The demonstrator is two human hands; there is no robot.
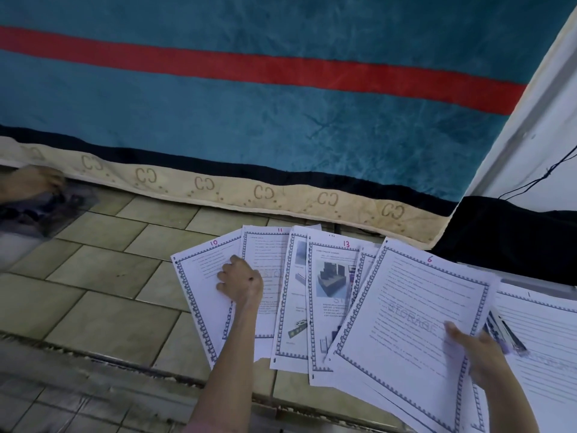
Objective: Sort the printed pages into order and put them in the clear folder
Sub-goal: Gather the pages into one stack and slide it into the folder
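Nearest, right hand [477, 351] gripping a small stack of printed pages [415, 320], thumb on top, fingers curled beneath; top sheet marked "6" in pink at its head and faintly watermarked "STORAGE" across lines of small text too fine to read. Just right of that, page "1" [543, 332] flat on the floor, ruled lines only legible. Further left, left hand [240, 281] with fingers bent, knuckles up, pressing on the overlap of page "10" [199, 276] and page "11" [265, 245]; whether pinching a sheet, cannot tell. Between the two hands, page "13" [331, 276] with a printed picture of dark blocks, fanned over another illustrated sheet, number hidden. All pages bordered in a blue-grey chain pattern, spread on beige floor tiles [109, 276]. Beyond, mattress edge [218, 185] stamped with repeated "CC" marks, under a teal blanket [249, 120] crossed by a red stripe. Far left, blurred, a bare foot [31, 179].
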